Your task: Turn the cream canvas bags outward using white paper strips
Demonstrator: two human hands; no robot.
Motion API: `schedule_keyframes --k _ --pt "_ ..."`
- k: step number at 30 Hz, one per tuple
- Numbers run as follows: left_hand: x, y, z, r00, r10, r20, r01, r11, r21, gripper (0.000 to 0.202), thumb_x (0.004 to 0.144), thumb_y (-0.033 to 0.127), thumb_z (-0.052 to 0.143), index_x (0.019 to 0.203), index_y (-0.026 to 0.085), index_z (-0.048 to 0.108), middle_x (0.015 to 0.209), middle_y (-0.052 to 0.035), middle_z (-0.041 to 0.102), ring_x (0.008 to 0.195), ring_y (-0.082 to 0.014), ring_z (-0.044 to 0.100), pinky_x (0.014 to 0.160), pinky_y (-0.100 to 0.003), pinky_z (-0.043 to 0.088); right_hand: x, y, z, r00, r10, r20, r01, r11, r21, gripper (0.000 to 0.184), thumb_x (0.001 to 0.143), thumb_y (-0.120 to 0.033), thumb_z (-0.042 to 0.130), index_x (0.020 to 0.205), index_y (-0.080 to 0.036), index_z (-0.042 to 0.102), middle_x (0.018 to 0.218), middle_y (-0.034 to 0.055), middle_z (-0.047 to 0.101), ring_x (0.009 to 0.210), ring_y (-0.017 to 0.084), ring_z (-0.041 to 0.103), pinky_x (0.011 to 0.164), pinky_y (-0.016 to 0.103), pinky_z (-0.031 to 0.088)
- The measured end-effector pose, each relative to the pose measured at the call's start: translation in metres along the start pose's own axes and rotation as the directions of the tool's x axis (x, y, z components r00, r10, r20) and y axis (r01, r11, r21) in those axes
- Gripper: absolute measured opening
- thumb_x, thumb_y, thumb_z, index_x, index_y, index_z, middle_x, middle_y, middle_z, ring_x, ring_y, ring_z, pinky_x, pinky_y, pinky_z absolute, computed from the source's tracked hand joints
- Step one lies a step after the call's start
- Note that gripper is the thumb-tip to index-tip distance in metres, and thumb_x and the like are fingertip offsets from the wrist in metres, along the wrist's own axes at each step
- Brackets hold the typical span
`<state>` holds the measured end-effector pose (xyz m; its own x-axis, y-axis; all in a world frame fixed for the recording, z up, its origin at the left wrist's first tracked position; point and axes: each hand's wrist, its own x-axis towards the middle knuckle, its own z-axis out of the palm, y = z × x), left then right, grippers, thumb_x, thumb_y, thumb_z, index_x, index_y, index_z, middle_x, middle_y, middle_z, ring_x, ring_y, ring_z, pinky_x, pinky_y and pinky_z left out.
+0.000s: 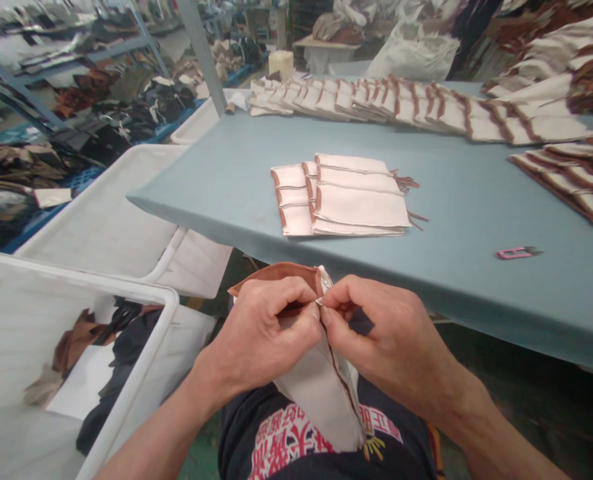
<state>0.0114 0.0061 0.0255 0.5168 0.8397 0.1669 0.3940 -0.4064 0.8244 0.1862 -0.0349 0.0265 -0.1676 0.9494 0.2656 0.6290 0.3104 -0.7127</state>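
Note:
Over my lap I hold a cream fabric piece with a brown band along its upper edge and a dark seam running down it. My left hand pinches the fabric near its top corner, thumb against the fingers. Right beside it, my right hand pinches the same spot, the fingertips of both hands nearly touching. What exactly lies between the fingertips is too small to make out. Ahead on the table, a small stack of cream pieces with brown edges lies flat, brown strips sticking out on its right.
Pink-handled thread snips lie on the blue-grey table to the right. A long overlapping row of cream pieces runs along the far side, with more piles at right. White bins holding fabric scraps stand at left.

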Motion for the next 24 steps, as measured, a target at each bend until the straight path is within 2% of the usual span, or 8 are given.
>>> schedule_keyframes --k 2,5,8,13,17,19,22,24 --pt "0.0 0.0 0.003 0.999 -0.012 -0.038 0.01 0.999 -0.049 0.021 0.081 0.014 0.051 0.061 0.016 0.057 0.058 0.003 0.055 0.056 -0.0096 0.049 0.056 -0.022 0.036 0.003 0.0 0.0 0.994 0.101 0.041 -0.104 0.989 0.101 0.013 0.086 -0.017 0.053 0.075 -0.02 0.06 0.068 -0.0003 0.065 0.061 0.014 0.06 0.06 0.026 0.045" --pt "0.0 -0.003 0.009 0.996 -0.055 -0.073 0.043 0.986 -0.162 0.022 0.082 0.018 0.05 0.06 0.018 0.054 0.058 0.0029 0.054 0.056 -0.0102 0.049 0.055 -0.022 0.037 0.008 0.0 0.002 0.952 0.247 0.179 -0.29 0.914 0.284 0.017 0.085 -0.024 0.054 0.069 -0.022 0.052 0.064 -0.0017 0.06 0.058 0.013 0.055 0.054 0.024 0.043" --pt "-0.002 -0.007 0.011 0.995 -0.081 -0.051 0.068 0.972 -0.223 0.02 0.08 0.02 0.053 0.06 0.017 0.054 0.057 0.0028 0.054 0.055 -0.01 0.047 0.054 -0.021 0.037 0.009 0.003 0.004 0.93 0.282 0.237 -0.352 0.869 0.347 0.018 0.083 -0.026 0.056 0.066 -0.022 0.05 0.061 -0.003 0.055 0.057 0.012 0.049 0.05 0.022 0.04" --pt "-0.004 -0.014 -0.001 0.985 -0.14 0.098 0.164 0.935 -0.313 0.02 0.084 0.023 0.059 0.066 0.015 0.061 0.061 0.0019 0.057 0.057 -0.01 0.048 0.053 -0.021 0.037 0.008 0.011 -0.004 0.945 0.222 0.241 -0.306 0.859 0.41 0.018 0.087 -0.027 0.058 0.071 -0.02 0.057 0.066 -0.0022 0.059 0.06 0.012 0.053 0.054 0.022 0.044" --pt "-0.004 -0.024 -0.016 0.98 -0.123 0.154 0.178 0.892 -0.416 0.023 0.09 0.028 0.063 0.07 0.015 0.063 0.067 0.0012 0.059 0.061 -0.0103 0.049 0.057 -0.02 0.038 0.011 0.025 -0.016 0.98 0.197 -0.024 -0.17 0.898 0.406 0.015 0.089 -0.027 0.061 0.076 -0.02 0.062 0.069 -0.0001 0.065 0.062 0.014 0.06 0.059 0.024 0.05" --pt "-0.003 -0.029 -0.021 0.984 -0.103 0.142 0.158 0.872 -0.463 0.026 0.091 0.03 0.064 0.07 0.015 0.062 0.068 0.0012 0.059 0.061 -0.0103 0.048 0.058 -0.021 0.038 0.013 0.031 -0.019 0.984 0.15 -0.092 -0.108 0.928 0.356 0.011 0.089 -0.025 0.063 0.079 -0.021 0.064 0.074 0.0014 0.069 0.068 0.016 0.064 0.065 0.026 0.053" --pt "0.0 -0.035 -0.022 0.987 -0.073 0.143 0.135 0.859 -0.495 0.028 0.091 0.032 0.066 0.07 0.015 0.063 0.07 0.0 0.06 0.061 -0.0106 0.047 0.059 -0.022 0.038 0.016 0.034 -0.018 0.997 0.054 -0.057 -0.035 0.952 0.305 0.006 0.091 -0.023 0.062 0.088 -0.022 0.067 0.088 0.0043 0.075 0.083 0.02 0.07 0.078 0.031 0.056" --pt "0.001 -0.036 -0.021 0.988 -0.058 0.144 0.123 0.856 -0.501 0.029 0.091 0.033 0.068 0.069 0.015 0.063 0.072 -0.0007 0.061 0.062 -0.0108 0.048 0.06 -0.022 0.039 0.019 0.035 -0.016 1.0 -0.013 -0.005 0.014 0.951 0.308 0.01 0.091 -0.021 0.059 0.097 -0.022 0.067 0.099 0.0059 0.076 0.095 0.022 0.071 0.086 0.034 0.056"
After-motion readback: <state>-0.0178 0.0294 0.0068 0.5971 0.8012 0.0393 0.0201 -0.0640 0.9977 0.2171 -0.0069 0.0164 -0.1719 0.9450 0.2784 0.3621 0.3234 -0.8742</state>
